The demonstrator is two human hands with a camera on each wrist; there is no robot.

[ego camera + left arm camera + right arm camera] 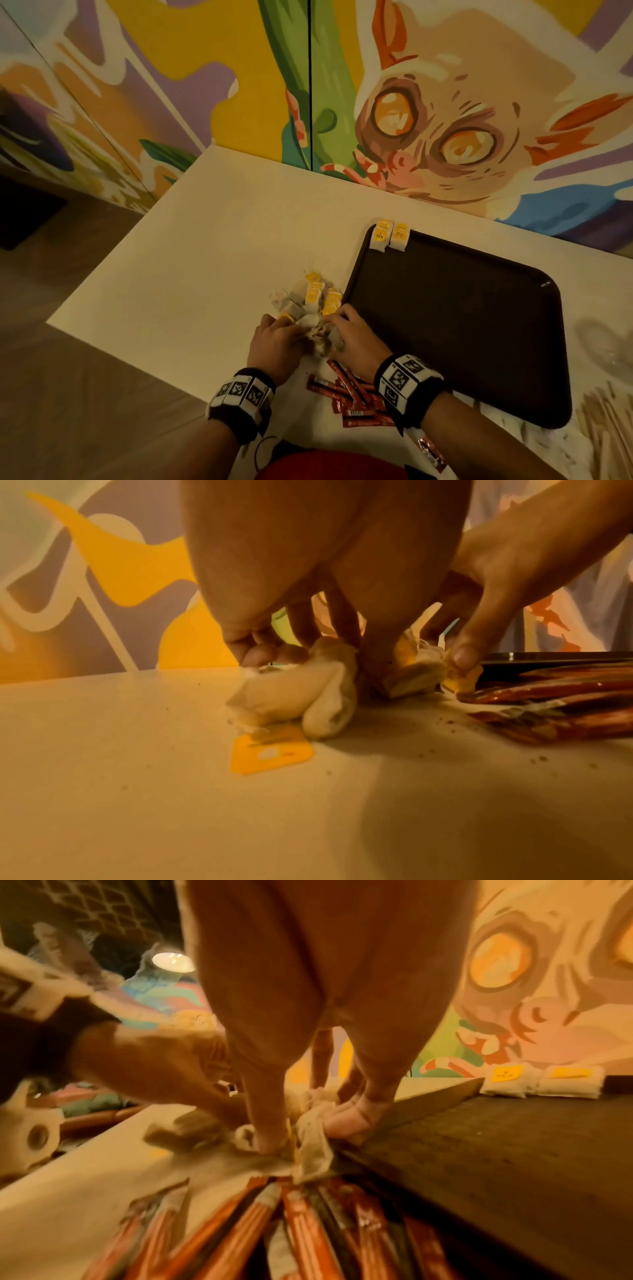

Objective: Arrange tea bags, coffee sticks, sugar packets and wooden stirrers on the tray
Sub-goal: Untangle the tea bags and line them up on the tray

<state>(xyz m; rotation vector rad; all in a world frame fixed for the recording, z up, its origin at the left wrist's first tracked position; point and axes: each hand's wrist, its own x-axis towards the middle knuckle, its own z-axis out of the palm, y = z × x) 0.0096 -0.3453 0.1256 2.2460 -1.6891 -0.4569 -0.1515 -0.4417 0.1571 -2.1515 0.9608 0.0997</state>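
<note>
Your left hand [274, 337] and right hand [356, 342] each pinch tea bags [317, 330] in the pile on the table [191, 260], beside the tray [455, 329]; two bags [390, 236] sit on its far corner.

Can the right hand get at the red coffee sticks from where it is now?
Probably yes. The right hand is busy pinching a tea bag, but the coffee sticks lie uncovered on the table just under its wrist, with nothing between them.
</note>
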